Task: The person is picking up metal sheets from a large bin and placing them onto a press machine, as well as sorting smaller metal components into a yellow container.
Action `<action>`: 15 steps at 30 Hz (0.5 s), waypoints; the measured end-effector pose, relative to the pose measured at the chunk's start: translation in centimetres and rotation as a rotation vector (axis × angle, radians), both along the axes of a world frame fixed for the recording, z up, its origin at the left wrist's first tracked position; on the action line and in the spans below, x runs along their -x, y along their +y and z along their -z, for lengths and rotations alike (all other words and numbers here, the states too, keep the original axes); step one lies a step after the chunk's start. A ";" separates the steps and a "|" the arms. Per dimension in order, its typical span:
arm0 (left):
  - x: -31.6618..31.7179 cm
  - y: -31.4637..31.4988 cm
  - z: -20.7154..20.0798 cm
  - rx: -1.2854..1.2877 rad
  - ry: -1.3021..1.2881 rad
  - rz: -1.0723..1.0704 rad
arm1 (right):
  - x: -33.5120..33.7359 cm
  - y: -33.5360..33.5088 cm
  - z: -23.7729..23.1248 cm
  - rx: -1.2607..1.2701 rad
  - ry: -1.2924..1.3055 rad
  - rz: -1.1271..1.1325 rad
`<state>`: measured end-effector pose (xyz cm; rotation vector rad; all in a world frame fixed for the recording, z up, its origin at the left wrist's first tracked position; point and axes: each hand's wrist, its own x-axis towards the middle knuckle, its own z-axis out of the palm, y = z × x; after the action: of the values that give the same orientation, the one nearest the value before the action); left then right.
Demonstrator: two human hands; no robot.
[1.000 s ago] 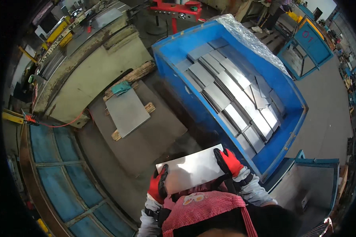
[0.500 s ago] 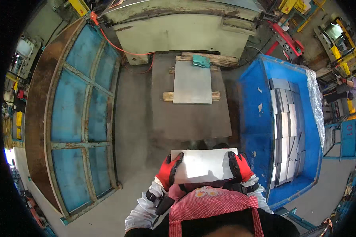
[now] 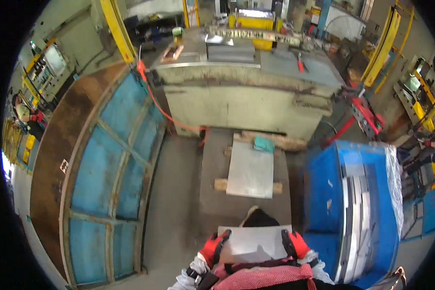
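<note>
A flat silver-grey metal sheet (image 3: 256, 241) is held level in front of my body. My left hand (image 3: 214, 248), in a red and black glove, grips its left edge. The other edge is clasped by my right hand (image 3: 296, 244), gloved the same way. The thumbs lie on top; the fingers underneath are hidden. Beyond the sheet, a dark shoe (image 3: 260, 217) shows on the floor plate. Farther ahead, a larger metal sheet (image 3: 250, 169) lies on wooden strips, with a green cloth (image 3: 264, 143) at its far end.
At the right stands a blue bin (image 3: 321, 193) with several metal pieces (image 3: 357, 208) in it. A blue-panelled frame (image 3: 92, 164) lines the left. Ahead is a pale green machine (image 3: 237, 106), bearing stacked sheets (image 3: 230, 50) and a red-handled tool (image 3: 301, 65). An orange cable (image 3: 162, 112) hangs beside it.
The view has tilted up, so the machine's top now shows. Both hands still hold the metal sheet, now lower in the picture. A shoe has come into sight beyond it.
</note>
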<state>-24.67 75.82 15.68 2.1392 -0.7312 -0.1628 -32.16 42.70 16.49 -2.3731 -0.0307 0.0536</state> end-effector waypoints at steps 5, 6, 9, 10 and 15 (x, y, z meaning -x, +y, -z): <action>-8.1 -4.3 -1.8 0.279 0.637 -0.216 | -8.4 -2.4 -1.2 -0.691 0.471 0.352; -9.6 -4.8 1.0 0.295 0.661 -0.217 | -10.0 -3.0 -1.8 -0.925 0.517 0.552; -15.8 -10.9 -9.7 0.288 0.877 -0.407 | -12.5 -6.4 -4.2 -1.019 0.497 0.781; -17.0 -11.6 -9.8 0.328 0.778 -0.347 | -12.8 -8.7 -1.3 -0.986 0.545 0.840; -19.8 -15.9 -10.1 0.654 1.202 -0.418 | -16.8 -12.0 -9.5 -0.682 0.448 0.548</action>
<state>-4.91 59.96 25.83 1.1775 0.3437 -0.7677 -15.39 30.73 25.95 -1.5798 0.6998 0.2626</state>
